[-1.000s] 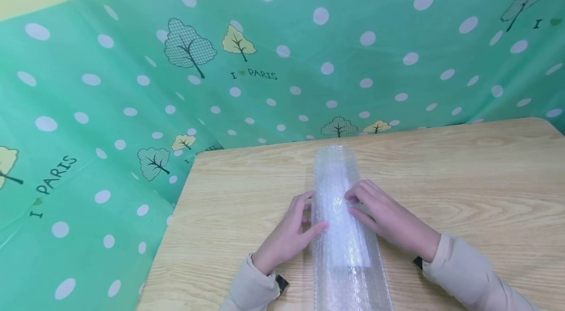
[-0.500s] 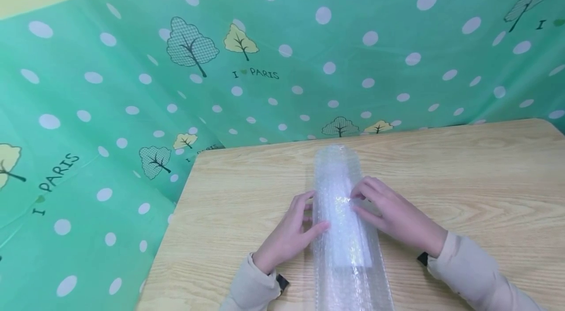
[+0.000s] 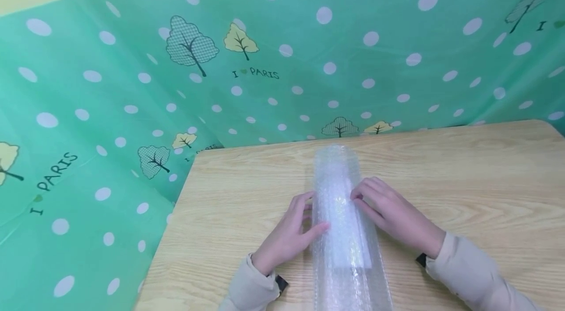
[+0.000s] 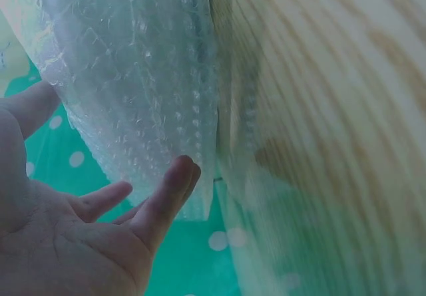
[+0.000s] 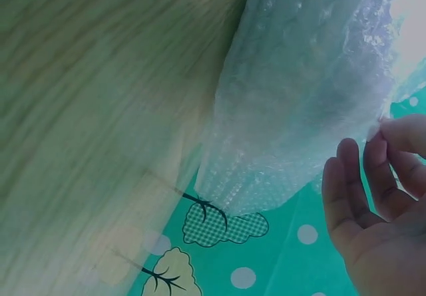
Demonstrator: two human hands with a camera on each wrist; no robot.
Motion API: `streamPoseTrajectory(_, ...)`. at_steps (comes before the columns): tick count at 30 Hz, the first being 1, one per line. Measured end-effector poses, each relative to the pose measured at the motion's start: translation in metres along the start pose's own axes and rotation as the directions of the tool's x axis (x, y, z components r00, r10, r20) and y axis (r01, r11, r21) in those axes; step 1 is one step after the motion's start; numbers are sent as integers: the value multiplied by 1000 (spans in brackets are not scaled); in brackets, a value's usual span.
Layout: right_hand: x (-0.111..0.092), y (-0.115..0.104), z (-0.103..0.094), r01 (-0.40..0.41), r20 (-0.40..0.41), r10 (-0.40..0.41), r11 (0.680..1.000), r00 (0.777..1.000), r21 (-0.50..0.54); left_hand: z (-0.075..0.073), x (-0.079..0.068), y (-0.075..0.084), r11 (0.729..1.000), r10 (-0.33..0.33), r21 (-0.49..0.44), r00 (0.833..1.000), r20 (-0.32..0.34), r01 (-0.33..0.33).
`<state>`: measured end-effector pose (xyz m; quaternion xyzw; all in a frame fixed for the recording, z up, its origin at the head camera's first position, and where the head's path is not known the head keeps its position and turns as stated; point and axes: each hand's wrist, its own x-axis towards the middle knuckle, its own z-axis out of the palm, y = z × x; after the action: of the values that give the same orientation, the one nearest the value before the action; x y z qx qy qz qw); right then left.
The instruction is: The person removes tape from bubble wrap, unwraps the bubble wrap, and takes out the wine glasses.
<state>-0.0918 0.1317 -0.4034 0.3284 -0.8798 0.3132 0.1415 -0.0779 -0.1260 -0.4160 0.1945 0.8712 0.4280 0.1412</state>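
Note:
A long roll of clear bubble wrap [image 3: 336, 168] lies lengthwise on the table, wound around a white, flat-looking thing [image 3: 353, 249] whose kind the plastic hides. Beside its left edge is my left hand [image 3: 284, 240]; the thumb rests on top and the relaxed fingers lie along the side. In the left wrist view those fingers [image 4: 166, 199] stay loose next to the bubble wrap. My right hand [image 3: 395, 213] is over the right part of the roll. Thumb and forefinger pinch the loose edge of the wrap, which the right wrist view shows at the fingertips [image 5: 376, 131].
The wooden table [image 3: 468, 178] extends on both sides of the roll. A green dotted cloth [image 3: 282, 75] with printed trees hangs behind it and at the left. Both forearms wear pale puffy sleeves [image 3: 468, 262], with a small black piece [image 3: 280, 283] at the left cuff.
My right hand has shifted slightly right along the wrap, its fingers drawn closer together on the edge. The left hand and the roll stay almost where they were.

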Motion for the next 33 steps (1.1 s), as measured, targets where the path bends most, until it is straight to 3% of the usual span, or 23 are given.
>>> streamPoseTrajectory(10, -1, -4, 1, -10, -11, 11, 999, 1000, 47, 0, -4, 4, 998, 9, 63, 1000, -4, -9)
streamPoseTrajectory(19, 4, -5, -2, 6, -24, -5, 998, 1000, 69, -7, 2, 11, 976, 83, 201, 996, -18, -78)
streamPoseTrajectory(26, 7, -12, -2, -30, -20, 33, 991, 999, 131, -13, 2, 18, 970, 113, 219, 994, -11, -108)
streamPoseTrajectory(33, 10, -16, -2, -63, -27, 69, 983, 997, 173, -6, 2, 26, 979, 71, 198, 995, -70, -56)
